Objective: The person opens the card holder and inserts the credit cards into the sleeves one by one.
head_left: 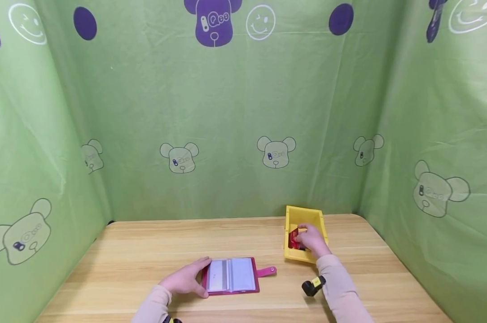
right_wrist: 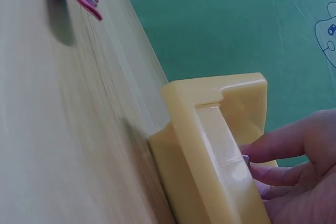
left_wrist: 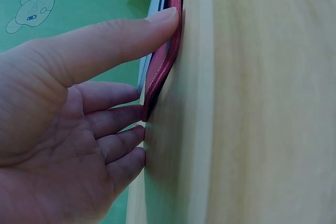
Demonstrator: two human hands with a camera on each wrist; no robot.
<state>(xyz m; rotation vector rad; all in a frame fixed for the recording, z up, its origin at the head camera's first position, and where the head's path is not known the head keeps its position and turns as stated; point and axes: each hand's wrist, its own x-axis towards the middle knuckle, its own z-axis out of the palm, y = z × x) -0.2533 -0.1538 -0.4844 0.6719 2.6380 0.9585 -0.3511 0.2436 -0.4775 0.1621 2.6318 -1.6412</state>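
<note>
An open card holder (head_left: pixel 230 276) with a red cover and clear sleeves lies flat on the table, its pink snap strap (head_left: pixel 266 271) pointing right. My left hand (head_left: pixel 186 279) rests at its left edge. In the left wrist view the thumb (left_wrist: pixel 126 38) lies straight along the red cover's edge, and the other fingers touch near its corner. My right hand (head_left: pixel 313 240) reaches into a yellow bin (head_left: pixel 305 211) and pinches a red card (head_left: pixel 293 238) between thumb and fingers. In the right wrist view the bin's wall (right_wrist: pixel 226 156) hides most of that card.
The wooden table (head_left: pixel 166 237) runs back to a green curtain (head_left: pixel 227 112) printed with bear faces, which also hangs at both sides. The bin stands at the back right of the table, right of the strap. A black wrist camera (head_left: pixel 313 286) sits on the right sleeve.
</note>
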